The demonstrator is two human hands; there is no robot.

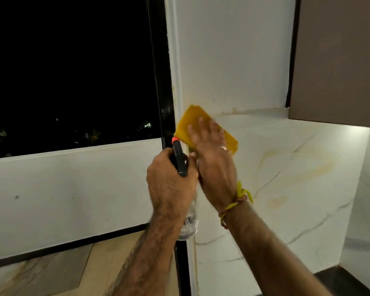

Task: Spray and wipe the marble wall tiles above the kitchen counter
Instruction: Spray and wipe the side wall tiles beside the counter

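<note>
1. Marble wall tiles [286, 189]: glossy white slabs with thin grey veins and pale yellow streaks, rising above the dark counter [346, 283] at the lower right corner.
2. Yellow cloth [195, 118]: flat, ribbed, roughly rectangular, pressed against the tiles' upper left corner, beside the wall edge.
3. Right hand [216, 165]: fingers spread flat on the cloth, pinning it to the tile; ring on one finger, yellow thread [241, 195] at the wrist.
4. Left hand [171, 184]: wrapped around the spray bottle [190, 225], clear plastic body, black trigger head, orange nozzle [175, 139] pointing upward.
5. Surroundings: dark window [73, 71] in black frame left; brown matte cabinet [338, 60] upper right.
</note>
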